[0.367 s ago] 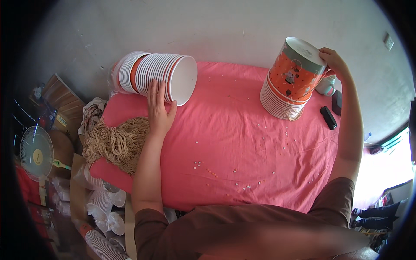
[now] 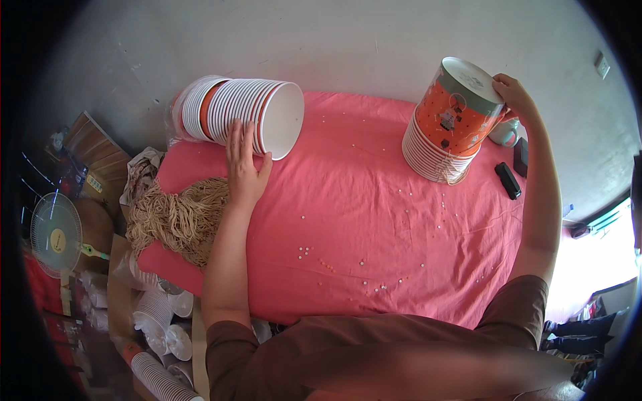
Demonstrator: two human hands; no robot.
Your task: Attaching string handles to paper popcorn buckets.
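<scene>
Lying paper-bucket stack (image 2: 234,100): at left far end of pink cloth (image 2: 334,200), long axis left-to-right, mouth facing right. Left hand (image 2: 245,167) nearer; stack lies directly beyond it. Left fingers extended, unclenched, laid against rims near mouth end. Inverted paper-bucket stack (image 2: 455,117): at right, base up, axis roughly upright. Right hand (image 2: 513,93) at base edge; grip partly hidden, cannot tell whether clenched. Outward: beige cord bundle (image 2: 180,214) beside left forearm; black oblong object (image 2: 508,181) beside inverted stack.

Smooth, papery white tubs (image 2: 284,120) at the left hand (image 2: 246,170); faintly glossy orange tubs (image 2: 461,117) at the right hand (image 2: 515,95); matt, creased cloth (image 2: 348,194) between; rough cords (image 2: 175,217) left of both.
</scene>
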